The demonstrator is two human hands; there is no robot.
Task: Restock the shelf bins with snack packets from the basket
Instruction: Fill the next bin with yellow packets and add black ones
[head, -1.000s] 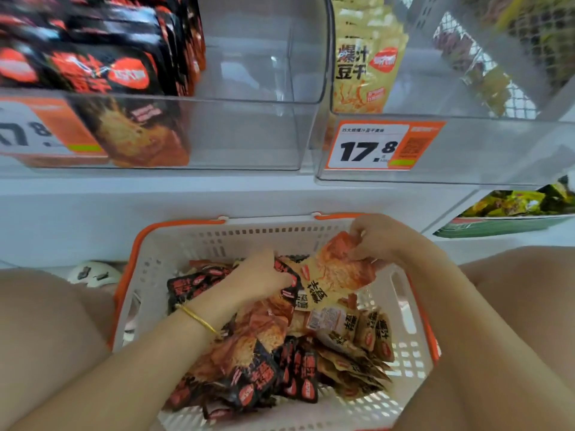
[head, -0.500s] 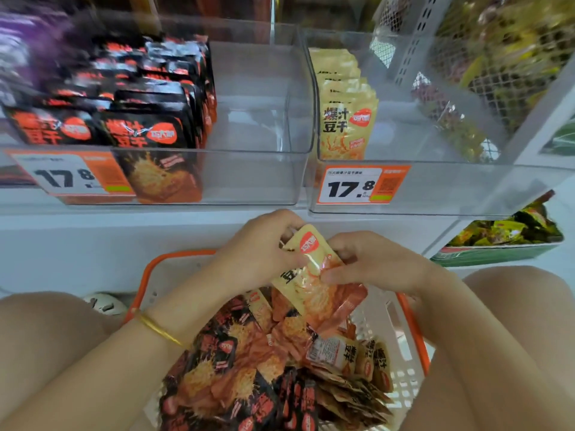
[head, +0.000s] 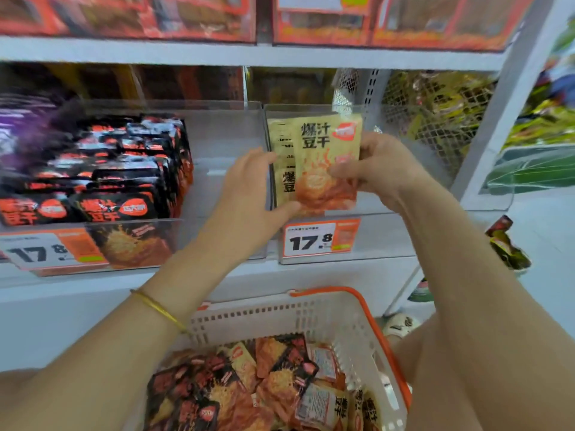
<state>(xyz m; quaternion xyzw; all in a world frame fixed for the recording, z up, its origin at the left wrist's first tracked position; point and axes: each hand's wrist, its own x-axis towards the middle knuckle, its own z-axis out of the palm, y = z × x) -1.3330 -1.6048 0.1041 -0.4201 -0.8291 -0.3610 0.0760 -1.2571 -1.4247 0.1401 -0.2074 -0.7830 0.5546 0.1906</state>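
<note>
A yellow snack packet (head: 323,144) is upright at the front of the right clear shelf bin (head: 389,234), just ahead of a row of matching yellow packets (head: 281,141). My right hand (head: 379,169) pinches its right side, thumb on the front. At the lower left corner my left hand (head: 249,194) holds it, with the thumb under the bottom edge. Below, the white basket with an orange rim (head: 326,309) holds several black and orange packets (head: 249,384).
The left clear bin (head: 217,237) holds rows of black packets (head: 124,169) on its left side, with room on its right. Orange price tags (head: 317,239) hang on the bin fronts. A mesh divider (head: 420,119) stands to the right. Red boxes fill the shelf above.
Both hands lifted the yellow packet out of the basket and up to the right bin. The view tilted up from the basket to the shelf.
</note>
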